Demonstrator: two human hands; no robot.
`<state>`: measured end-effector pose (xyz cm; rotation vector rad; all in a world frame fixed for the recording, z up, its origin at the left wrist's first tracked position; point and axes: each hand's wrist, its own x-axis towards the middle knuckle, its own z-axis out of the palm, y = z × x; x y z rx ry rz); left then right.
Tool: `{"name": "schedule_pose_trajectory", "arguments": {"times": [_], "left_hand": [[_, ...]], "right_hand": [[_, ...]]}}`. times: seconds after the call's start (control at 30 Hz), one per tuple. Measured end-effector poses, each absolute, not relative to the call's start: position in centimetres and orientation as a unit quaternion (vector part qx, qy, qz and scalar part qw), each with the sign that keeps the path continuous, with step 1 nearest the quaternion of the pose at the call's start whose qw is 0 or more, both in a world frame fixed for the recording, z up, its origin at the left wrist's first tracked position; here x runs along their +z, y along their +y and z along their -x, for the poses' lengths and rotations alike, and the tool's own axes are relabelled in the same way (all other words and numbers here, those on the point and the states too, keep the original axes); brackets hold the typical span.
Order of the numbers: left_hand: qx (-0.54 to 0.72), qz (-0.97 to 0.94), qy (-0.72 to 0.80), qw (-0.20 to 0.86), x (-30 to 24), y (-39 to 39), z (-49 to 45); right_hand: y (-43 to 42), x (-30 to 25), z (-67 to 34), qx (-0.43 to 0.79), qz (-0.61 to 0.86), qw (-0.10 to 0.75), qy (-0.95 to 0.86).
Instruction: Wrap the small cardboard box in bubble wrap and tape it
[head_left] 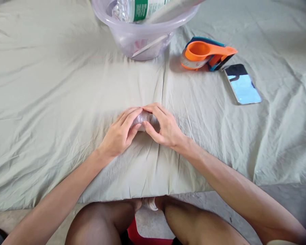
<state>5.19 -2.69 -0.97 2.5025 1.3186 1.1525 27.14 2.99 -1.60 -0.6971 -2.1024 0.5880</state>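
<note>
Near the front of the cloth, a small object in clear, shiny plastic wrap [142, 117] sits between my two hands. Most of it is covered by the fingers, so its kind does not show. My left hand [121, 131] curls around its left side, with fingers over the top and the thumb at the near edge. From the right, my right hand [163, 124] pinches it with the fingertips at the far top and the thumb at the near side. The fingertips of both hands almost meet above it.
At the back stands a translucent purple basin [142, 37] holding a clear bottle with a green label [140, 10] and other plastic items. An orange and teal tape dispenser [206, 52] lies right of it, beside a phone [242, 84]. Wrinkled pale green cloth [53, 85] covers the surface.
</note>
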Motion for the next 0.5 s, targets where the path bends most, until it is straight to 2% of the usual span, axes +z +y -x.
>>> {"name": "schedule_pose_trajectory", "arguments": {"times": [0.2,0.5], "left_hand": [[0.339,-0.836,0.43,0.038,-1.41,-3.26,-5.26],[0.408,-0.751,0.492,0.164,-1.09,-3.17,-4.91]], "right_hand": [[2.95,-1.48,-27.37,0.262,0.29,0.38,-0.839],[3.05,-1.31,-27.56,0.269,0.291,0.32,-0.86]]}}
